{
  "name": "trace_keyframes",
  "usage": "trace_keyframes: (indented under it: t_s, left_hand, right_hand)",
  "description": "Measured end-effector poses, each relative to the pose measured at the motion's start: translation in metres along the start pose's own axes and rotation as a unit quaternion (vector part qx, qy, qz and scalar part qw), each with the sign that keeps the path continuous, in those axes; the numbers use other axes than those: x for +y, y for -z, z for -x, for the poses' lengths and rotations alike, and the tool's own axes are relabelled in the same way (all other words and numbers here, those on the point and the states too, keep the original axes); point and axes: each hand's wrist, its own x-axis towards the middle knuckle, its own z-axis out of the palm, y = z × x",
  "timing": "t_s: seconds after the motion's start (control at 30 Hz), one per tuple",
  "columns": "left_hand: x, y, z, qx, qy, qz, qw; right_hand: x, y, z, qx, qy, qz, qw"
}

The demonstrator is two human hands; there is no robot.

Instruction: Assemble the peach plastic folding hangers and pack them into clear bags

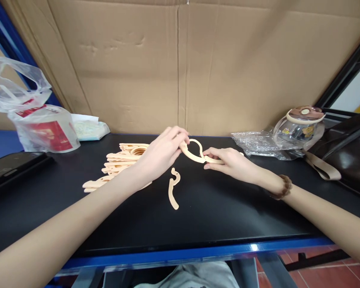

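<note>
Cream plastic ring piece (194, 155), held a little above the black table (228, 208), toward its far middle, gripped at both ends. Left hand (163, 152) on the left end, fingers curled together and clamped on the curve of the ring. Right hand (229, 163) on the right end, palm down, fingertips closed on the straighter arm of the piece, heel of the hand low over the table top. Brown bead bracelet (283, 188) around the right wrist.

Just nearer than the held piece, flat and loose on the table: one curved hook strip (173, 190) of the same cream plastic, touched by neither hand. Left of that, partly hidden behind the left forearm: a fanned stack of similar pieces (120, 163), resting on the table.

Far left: a clear plastic bag (45, 130) with red print, a white packet (88, 127) just to its right, and, nearer along the left edge, a dark flat device (9, 170). Far right: crumpled clear wrap (255, 144), a clear jar (301, 124) with a cream-rimmed lid lying tilted against it, then a dark brown bag (348, 148) with a tan strap (322, 168) trailing onto the table. Behind it all, a brown cardboard wall (180, 68). Along the near side, a blue table edge (198, 250).
</note>
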Motion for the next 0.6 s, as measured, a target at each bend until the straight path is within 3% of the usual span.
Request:
trace_keyframes:
  t_s: [0.1, 0.2, 0.27, 0.37, 0.43, 0.47, 0.6]
  left_hand:
    - [0.000, -0.001, 0.000, 0.085, 0.076, -0.007, 0.993]
    - [-0.001, -0.004, -0.002, 0.110, 0.199, 0.116, 0.967]
    - [-0.001, -0.005, -0.005, 0.082, 0.275, 0.253, 0.924]
    - [0.004, -0.002, -0.009, 0.069, 0.364, 0.437, 0.820]
    - [0.009, 0.002, -0.010, 0.075, 0.382, 0.522, 0.759]
    - [0.012, 0.003, -0.009, 0.070, 0.381, 0.548, 0.741]
    - [0.017, 0.005, -0.004, 0.016, 0.364, 0.577, 0.731]
  right_hand:
    - [-0.008, 0.000, 0.002, -0.005, -0.005, -0.028, 1.000]
    - [-0.014, -0.001, 0.003, -0.004, -0.008, -0.058, 0.998]
    - [-0.016, -0.002, 0.004, -0.007, -0.009, -0.058, 0.998]
    - [-0.016, -0.006, 0.004, -0.005, -0.003, -0.020, 1.000]
    - [-0.016, -0.008, 0.005, 0.003, 0.002, 0.013, 1.000]
    - [-0.016, -0.009, 0.005, 0.009, 0.004, 0.032, 0.999]
    - [-0.017, -0.011, 0.005, 0.031, 0.019, 0.103, 0.994]
